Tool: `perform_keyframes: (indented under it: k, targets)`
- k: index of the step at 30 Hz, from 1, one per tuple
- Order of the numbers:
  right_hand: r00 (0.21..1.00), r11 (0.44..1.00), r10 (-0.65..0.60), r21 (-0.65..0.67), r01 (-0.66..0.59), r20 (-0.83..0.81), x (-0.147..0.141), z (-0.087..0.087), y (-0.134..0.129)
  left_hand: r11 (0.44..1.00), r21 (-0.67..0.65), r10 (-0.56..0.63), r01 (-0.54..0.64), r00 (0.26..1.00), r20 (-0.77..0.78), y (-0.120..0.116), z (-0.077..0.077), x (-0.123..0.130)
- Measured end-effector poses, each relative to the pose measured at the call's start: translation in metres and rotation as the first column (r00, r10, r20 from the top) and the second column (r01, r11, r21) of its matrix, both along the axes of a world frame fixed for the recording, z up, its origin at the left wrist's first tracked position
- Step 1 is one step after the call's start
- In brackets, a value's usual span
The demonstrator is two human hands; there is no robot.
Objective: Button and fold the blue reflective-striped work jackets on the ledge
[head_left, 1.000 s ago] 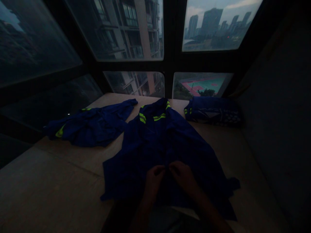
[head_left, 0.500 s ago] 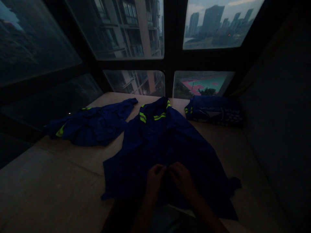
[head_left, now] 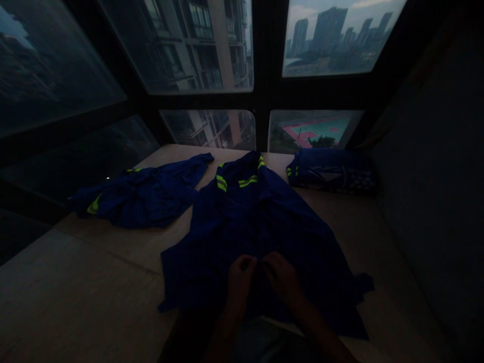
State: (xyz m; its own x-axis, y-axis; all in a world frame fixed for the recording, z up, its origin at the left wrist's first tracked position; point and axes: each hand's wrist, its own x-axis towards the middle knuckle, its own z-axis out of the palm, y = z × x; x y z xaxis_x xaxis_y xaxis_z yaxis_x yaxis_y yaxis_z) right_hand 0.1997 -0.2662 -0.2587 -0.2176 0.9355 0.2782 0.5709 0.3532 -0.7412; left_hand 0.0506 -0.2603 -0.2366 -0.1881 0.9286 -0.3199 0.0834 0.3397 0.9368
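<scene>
A dark blue garment [head_left: 227,227] with yellow-green stripes at its collar lies spread out, collar towards the windows. Over its lower front, my left hand [head_left: 242,272] is closed in a pinch at the cloth. Close beside it, my right hand [head_left: 280,272] also has its fingers pinched together on the garment. The fingertips of both hands nearly meet. Dim light hides exactly which part of the cloth is between them.
A crumpled blue garment [head_left: 151,196] lies on the pale surface [head_left: 94,272] at the left. At the back right sits a folded blue bundle [head_left: 328,169] beside the dark wall [head_left: 431,191]. Dark-framed windows stand behind.
The view has shifted very slightly. Both hands stay at nearly the same place on the garment.
</scene>
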Motion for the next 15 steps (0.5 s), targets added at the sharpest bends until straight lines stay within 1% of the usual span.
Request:
perform_keyframes:
  k: [2, 5, 9, 12, 14, 15]
  targets:
    - [0.996, 1.0, 0.023, -0.019, -0.022, 0.085, 0.001, 0.008, 0.002, 0.999, 0.024, -0.022, 0.022, 0.999, -0.031, 0.0, 0.0, 0.001]
    - [0.973, 1.0, 0.02, -0.021, -0.016, 0.232, 0.001, 0.021, 0.005, 0.999, 0.031, -0.043, 0.044, 0.998, -0.044, 0.001, -0.001, 0.002]
    - [0.928, 0.998, 0.061, -0.027, -0.055, 0.367, 0.0, 0.034, 0.008, 0.999, 0.011, -0.032, 0.033, 0.999, -0.04, 0.002, 0.001, 0.003]
    - [0.918, 0.996, 0.091, -0.049, -0.078, 0.385, 0.001, 0.035, 0.009, 1.0, 0.01, -0.025, 0.025, 0.998, -0.052, 0.001, 0.003, 0.003]
    - [0.937, 0.995, 0.084, -0.074, -0.062, 0.339, 0.002, 0.031, 0.008, 1.0, 0.004, -0.011, 0.011, 0.998, -0.058, 0.001, 0.004, 0.003]
    - [0.955, 0.995, 0.072, -0.091, -0.048, 0.289, 0.002, 0.028, 0.008, 1.0, -0.003, -0.001, 0.001, 0.999, -0.05, 0.001, 0.004, 0.003]
